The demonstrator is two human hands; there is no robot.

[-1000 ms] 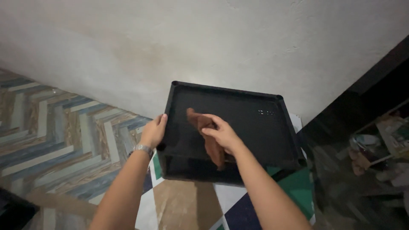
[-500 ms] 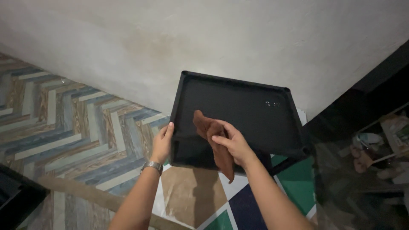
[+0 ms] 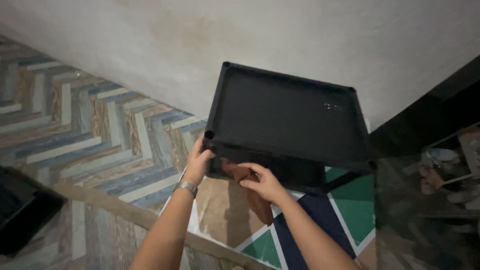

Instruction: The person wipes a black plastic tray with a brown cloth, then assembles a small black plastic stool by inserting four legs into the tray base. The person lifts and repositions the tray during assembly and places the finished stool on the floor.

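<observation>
Cloth (image 3: pixel 250 192) slid onto tray (image 3: pixel 285 107) front edge, right hand (image 3: pixel 265 182) pinching; left hand (image 3: pixel 199 162) gripping corner.

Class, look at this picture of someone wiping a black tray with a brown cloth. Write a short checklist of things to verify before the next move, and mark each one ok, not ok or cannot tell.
1. Left hand steadies the tray at its near left corner: ok.
2. Right hand presses the cloth against the tray's near side wall: ok.
3. Cloth fully gathered in the hand: not ok, one end hangs loose below.
4. Tray's inner surface clean: cannot tell, too dark.
5. Tray's far edge clear of the wall: cannot tell.
</observation>
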